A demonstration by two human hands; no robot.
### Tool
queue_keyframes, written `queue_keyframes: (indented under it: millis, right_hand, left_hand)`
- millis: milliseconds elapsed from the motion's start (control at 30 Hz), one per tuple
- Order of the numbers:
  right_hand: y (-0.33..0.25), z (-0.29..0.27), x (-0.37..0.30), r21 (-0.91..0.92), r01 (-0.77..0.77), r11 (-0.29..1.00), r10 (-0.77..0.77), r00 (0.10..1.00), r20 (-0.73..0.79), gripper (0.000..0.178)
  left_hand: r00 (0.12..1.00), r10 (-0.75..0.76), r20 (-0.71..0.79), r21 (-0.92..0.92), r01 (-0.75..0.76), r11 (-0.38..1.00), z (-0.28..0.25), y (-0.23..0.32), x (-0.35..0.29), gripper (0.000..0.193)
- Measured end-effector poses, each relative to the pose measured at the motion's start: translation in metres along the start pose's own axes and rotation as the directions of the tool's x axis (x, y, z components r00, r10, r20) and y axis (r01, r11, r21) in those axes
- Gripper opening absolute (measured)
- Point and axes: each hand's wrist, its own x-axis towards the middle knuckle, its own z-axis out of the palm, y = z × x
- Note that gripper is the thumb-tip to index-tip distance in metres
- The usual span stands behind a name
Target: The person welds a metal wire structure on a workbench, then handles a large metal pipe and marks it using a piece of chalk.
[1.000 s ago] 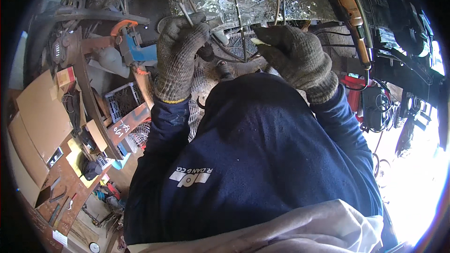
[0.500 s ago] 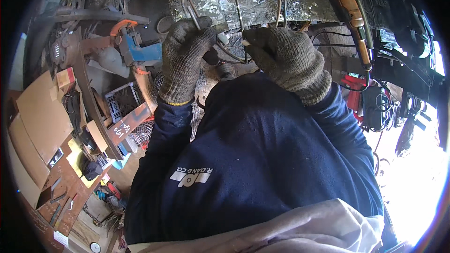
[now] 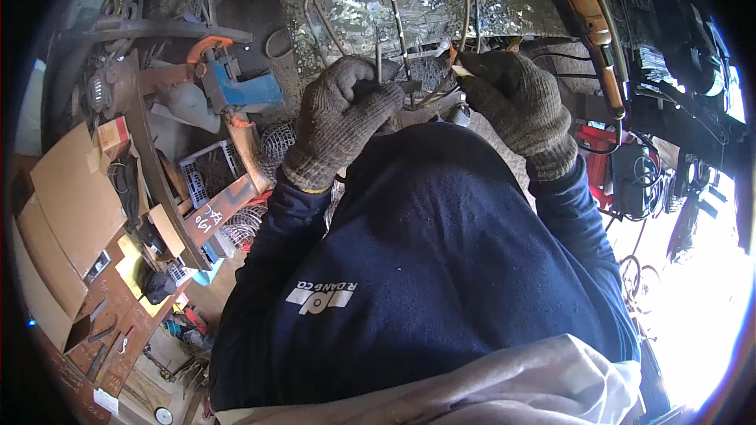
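Observation:
A frame of bent thin metal rod (image 3: 396,12), roughly round, lies over the near edge of the worn, speckled worktable (image 3: 354,12). My left hand (image 3: 340,114), in a grey-brown knitted glove, is closed at the frame's near left side. A short upright metal rod (image 3: 379,61) sticks up from its fingers. A small dark block (image 3: 411,86) shows beside that thumb; whether I hold it I cannot tell. Across the frame, my gloved right hand (image 3: 520,106) is closed in a pinch on a small pale piece (image 3: 461,71). The palm sides are hidden.
At right, a long wooden-handled tool (image 3: 592,24) lies along the table, with cables near it. A blue clamp-like tool (image 3: 244,86) with an orange part stands at left, beside white crates (image 3: 209,173) and cardboard (image 3: 75,205). Red equipment (image 3: 598,142) sits at right.
My left hand has moved right and slightly down, toward the frame's middle. My right hand has shifted right, widening the gap between the hands.

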Motion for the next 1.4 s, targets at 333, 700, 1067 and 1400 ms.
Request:
queue_keyframes:
  millis: [333, 700, 1067, 1400]
  right_hand:
    - [0.005, 0.002, -0.006, -0.008, 0.03, 1.0, -0.03, 1.0, -0.001, 0.029]
    - [0.005, 0.014, -0.008, 0.081, 0.081, 0.993, -0.085, 0.995, 0.054, 0.027]
    - [-0.016, 0.014, -0.004, 0.0, 0.174, 0.985, -0.173, 0.978, 0.113, 0.025]
    - [-0.028, 0.023, 0.008, -0.013, 0.309, 0.951, -0.301, 0.936, 0.183, 0.024]
  left_hand:
    - [0.99, -0.125, -0.067, -0.004, 0.125, 0.992, 0.008, 0.003, 0.002, 0.016]
    - [0.99, -0.014, -0.138, 0.147, 0.034, 0.989, 0.01, -0.009, 0.001, 0.017]
    - [0.989, -0.028, -0.142, 0.071, 0.039, 0.997, 0.012, -0.006, 0.002, 0.017]
    - [0.989, -0.023, -0.148, 0.04, 0.029, 0.999, 0.009, -0.021, 0.003, 0.016]
